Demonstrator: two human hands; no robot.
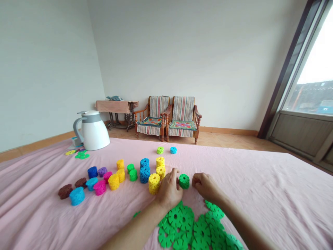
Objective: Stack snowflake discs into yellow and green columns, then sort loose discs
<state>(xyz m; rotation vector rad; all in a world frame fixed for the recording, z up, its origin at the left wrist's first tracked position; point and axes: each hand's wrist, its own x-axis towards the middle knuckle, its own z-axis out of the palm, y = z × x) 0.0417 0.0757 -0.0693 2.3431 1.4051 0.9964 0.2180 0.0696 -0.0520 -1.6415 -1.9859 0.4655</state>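
Observation:
A short green stack of notched plastic discs [184, 181] stands on the pink cloth between my two hands. My left hand [169, 190] is at its left side, thumb and fingers apart and curved, the thumb at or very near the stack; I cannot tell if they touch. To the right of the stack and apart from it, my right hand [204, 184] is closed with curled fingers, and whatever they may hold is hidden. Loose green discs [179, 222] lie in a spread heap nearer me, partly below my forearms. Yellow disc stacks [154, 183] stand just left of my left hand.
Blue stacks [144, 173], green, orange, pink [100, 187], purple and brown stacks [65, 191] stand leftward. Small lime [160, 150] and light blue stacks [173, 150] are farther back. A white jug [95, 133] stands at the far left. Two wooden chairs [183, 121] are beyond the table.

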